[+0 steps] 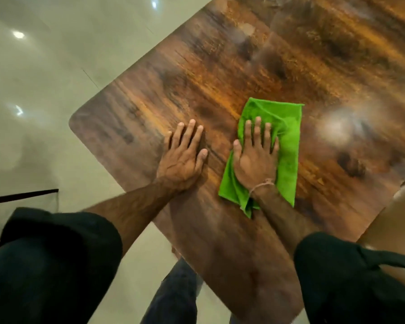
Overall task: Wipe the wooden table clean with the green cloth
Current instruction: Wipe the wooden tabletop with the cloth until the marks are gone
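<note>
Right hand (255, 160) lies flat on the green cloth (288, 141), fingers straight and spread, pressing rather than gripping. Left hand (185, 157) is flat on bare wood just left of it, fingers straight too. Wooden table (220, 66): we judge it rigid, heavy and glossy, so slick under fabric. The cloth sits near the table's middle, folded. We judge it soft, light and limp. We'd press a flat palm on its centre, since loose edges may bunch.
</note>
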